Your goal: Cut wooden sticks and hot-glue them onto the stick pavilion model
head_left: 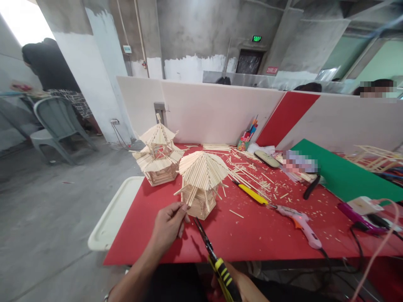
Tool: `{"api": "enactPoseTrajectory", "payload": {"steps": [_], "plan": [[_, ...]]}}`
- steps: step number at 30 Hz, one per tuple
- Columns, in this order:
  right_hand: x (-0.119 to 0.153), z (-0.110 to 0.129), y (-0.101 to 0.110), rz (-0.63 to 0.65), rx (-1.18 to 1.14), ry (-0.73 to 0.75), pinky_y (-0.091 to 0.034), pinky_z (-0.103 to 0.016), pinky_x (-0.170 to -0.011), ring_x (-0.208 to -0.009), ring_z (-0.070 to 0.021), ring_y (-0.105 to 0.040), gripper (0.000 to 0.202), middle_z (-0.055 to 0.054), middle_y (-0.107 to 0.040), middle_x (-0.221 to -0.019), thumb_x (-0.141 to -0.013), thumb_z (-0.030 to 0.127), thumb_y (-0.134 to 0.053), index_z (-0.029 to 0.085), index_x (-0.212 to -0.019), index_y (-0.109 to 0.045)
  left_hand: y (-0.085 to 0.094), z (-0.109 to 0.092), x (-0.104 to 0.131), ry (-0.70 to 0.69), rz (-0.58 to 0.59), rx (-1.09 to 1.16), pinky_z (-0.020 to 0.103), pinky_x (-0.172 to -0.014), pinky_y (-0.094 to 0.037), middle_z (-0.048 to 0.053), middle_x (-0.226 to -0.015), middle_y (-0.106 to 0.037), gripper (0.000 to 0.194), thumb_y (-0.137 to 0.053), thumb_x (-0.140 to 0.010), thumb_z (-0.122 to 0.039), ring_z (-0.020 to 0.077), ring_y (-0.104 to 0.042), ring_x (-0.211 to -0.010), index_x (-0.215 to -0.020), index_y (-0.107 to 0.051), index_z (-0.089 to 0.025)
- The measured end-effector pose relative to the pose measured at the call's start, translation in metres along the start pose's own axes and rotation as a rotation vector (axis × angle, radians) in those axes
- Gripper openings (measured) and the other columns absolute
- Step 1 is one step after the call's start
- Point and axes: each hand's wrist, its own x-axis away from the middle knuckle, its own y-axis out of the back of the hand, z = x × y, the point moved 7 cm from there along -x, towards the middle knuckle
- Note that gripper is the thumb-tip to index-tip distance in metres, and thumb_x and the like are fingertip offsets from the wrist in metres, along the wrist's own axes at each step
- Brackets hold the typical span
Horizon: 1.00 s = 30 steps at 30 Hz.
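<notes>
A small wooden-stick pavilion [204, 172] with a pointed roof stands near the middle of the red tabletop [151, 235]. My left hand [170, 222] pinches a thin wooden stick at the model's lower left edge. Below the model, my right hand [237, 281] holds yellow-and-black handled pliers [220, 268], their dark jaws reaching up beside my left fingertips. Whether the jaws touch the stick is too small to tell. A taller two-tiered stick pavilion [159, 153] stands behind and to the left.
Loose sticks and scraps [252, 172] lie behind and right, near a yellow cutter [252, 193]. A pink glue gun [300, 224] with cables is at right, before a green board [343, 176]. A pen holder [244, 141] stands by the white partition [204, 113]. People are beyond it.
</notes>
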Motion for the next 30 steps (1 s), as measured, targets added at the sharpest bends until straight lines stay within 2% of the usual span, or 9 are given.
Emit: {"api": "enactPoseTrajectory", "payload": {"steps": [6,12,16,23,28,30], "plan": [[-0.003,-0.014,0.003,-0.005,0.004,-0.014,-0.037,-0.027,-0.071,-0.076,-0.0152,-0.051,0.047,0.001,-0.054,-0.08,-0.056,0.041,-0.063,0.022,-0.098,-0.056,-0.001,0.0,0.0,0.02,0.003,0.014,0.018,-0.03,-0.022,-0.005,-0.042,-0.05,0.037,-0.06,-0.072,-0.049,0.0041,-0.033,-0.027,-0.056,-0.056,-0.016],[-0.003,-0.022,0.003,-0.013,-0.037,-0.008,-0.038,-0.026,-0.071,-0.076,-0.0144,-0.053,0.049,0.001,-0.054,-0.085,-0.055,0.041,-0.065,0.022,-0.099,-0.055,-0.002,-0.002,0.0,0.013,0.005,-0.005,0.017,-0.03,-0.021,-0.007,-0.035,-0.044,0.038,-0.058,-0.073,-0.048,0.0043,-0.031,-0.026,-0.054,-0.055,-0.017],[-0.003,-0.025,0.005,-0.028,0.012,-0.01,-0.039,-0.027,-0.074,-0.079,-0.0154,-0.053,0.045,0.0,-0.055,-0.084,-0.057,0.045,-0.065,0.022,-0.094,-0.056,-0.002,-0.002,0.0,0.01,-0.002,-0.022,0.017,-0.03,-0.022,-0.006,-0.039,-0.049,0.037,-0.058,-0.073,-0.048,0.0036,-0.032,-0.026,-0.055,-0.055,-0.016],[-0.009,-0.036,0.005,0.049,-0.044,0.046,-0.04,-0.028,-0.073,-0.08,-0.0167,-0.054,0.064,-0.001,-0.056,-0.089,-0.053,0.051,-0.065,0.023,-0.109,-0.052,-0.002,-0.001,0.001,0.01,-0.002,-0.019,0.017,-0.03,-0.022,-0.008,-0.034,-0.042,0.037,-0.057,-0.073,-0.049,0.0045,-0.032,-0.026,-0.055,-0.054,-0.017],[-0.008,-0.043,0.006,0.03,-0.034,0.042,-0.043,-0.031,-0.078,-0.083,-0.0191,-0.055,0.063,-0.001,-0.058,-0.089,-0.05,0.056,-0.068,0.025,-0.103,-0.057,-0.001,0.002,-0.002,-0.006,-0.005,-0.022,0.018,-0.031,-0.022,-0.005,-0.046,-0.052,0.036,-0.057,-0.073,-0.049,0.004,-0.033,-0.028,-0.058,-0.055,-0.016],[-0.011,-0.042,0.007,-0.014,0.042,0.026,-0.044,-0.031,-0.078,-0.083,-0.0195,-0.057,0.056,-0.002,-0.059,-0.089,-0.058,0.056,-0.064,0.023,-0.103,-0.058,0.003,0.002,-0.001,-0.029,-0.019,-0.042,0.018,-0.032,-0.023,-0.004,-0.048,-0.053,0.036,-0.056,-0.075,-0.048,0.0043,-0.034,-0.03,-0.059,-0.056,-0.016]]}}
